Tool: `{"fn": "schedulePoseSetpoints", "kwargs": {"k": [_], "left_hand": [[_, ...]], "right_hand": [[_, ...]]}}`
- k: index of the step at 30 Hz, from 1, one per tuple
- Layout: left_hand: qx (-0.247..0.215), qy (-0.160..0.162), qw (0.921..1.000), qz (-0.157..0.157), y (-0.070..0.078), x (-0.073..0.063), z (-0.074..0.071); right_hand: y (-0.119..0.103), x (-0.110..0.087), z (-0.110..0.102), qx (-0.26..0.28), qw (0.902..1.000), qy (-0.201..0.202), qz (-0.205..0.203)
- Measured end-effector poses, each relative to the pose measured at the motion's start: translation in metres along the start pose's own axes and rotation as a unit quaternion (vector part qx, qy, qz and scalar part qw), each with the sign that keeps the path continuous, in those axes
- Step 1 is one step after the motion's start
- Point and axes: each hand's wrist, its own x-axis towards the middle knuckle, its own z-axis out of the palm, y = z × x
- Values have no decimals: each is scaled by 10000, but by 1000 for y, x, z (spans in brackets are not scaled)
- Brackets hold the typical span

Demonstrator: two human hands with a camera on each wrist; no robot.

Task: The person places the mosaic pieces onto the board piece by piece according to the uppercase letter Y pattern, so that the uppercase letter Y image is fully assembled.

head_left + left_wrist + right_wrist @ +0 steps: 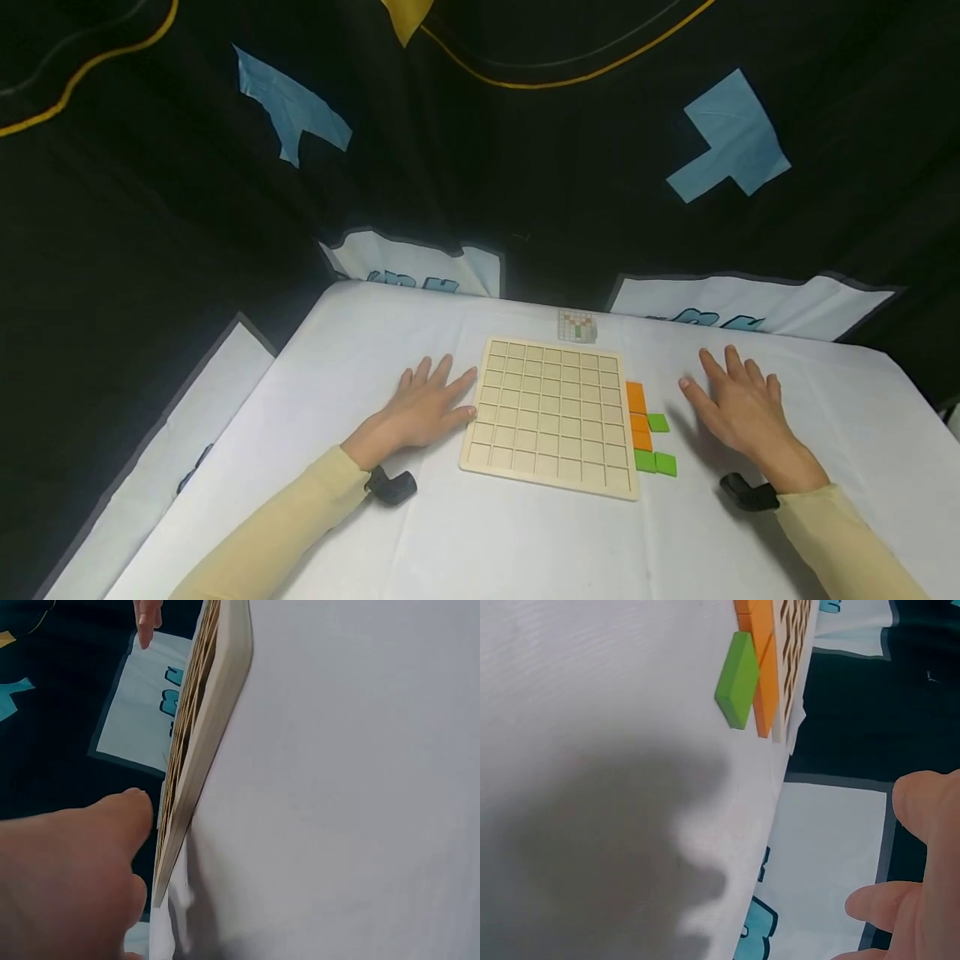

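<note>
A pale wooden grid board (551,417) lies on the white-covered table, its squares bare. My left hand (423,408) is spread at the board's left edge, thumb and index fingertip at its rim; in the left wrist view that hand (75,870) appears beside the board's side (214,712). Along the board's right edge lie orange tiles (636,397) and green tiles (665,464). Right of these tiles my right hand (742,408) is held with fingers spread, holding nothing. The right wrist view shows its fingers (922,802) and a green tile (738,681) against the orange ones.
Behind the board sits a small clear card or case (577,326) with a coloured grid pattern. A black curtain (480,167) with blue patches hangs beyond the table (525,542). Each wrist carries a black device (392,486).
</note>
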Motion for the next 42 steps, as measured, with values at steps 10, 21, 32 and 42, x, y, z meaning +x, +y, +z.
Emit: {"fn": "schedulePoseSetpoints", "kwargs": {"k": [10,21,32,42], "left_hand": [[-32,-111,9999,-13,4,-3,2],[-24,-130,9999,-26,2,-4,4],[42,-117,9999,41,1,-1,5],[-9,-114,9999,75,2,-1,4]], "right_hand": [[2,-1,-1,-8,10000,-42,-32],[0,-1,1,-3,10000,-82,-33],[-1,-9,5,45,9999,-78,-85],[-9,-10,11,182,9997,-156,-101]]}}
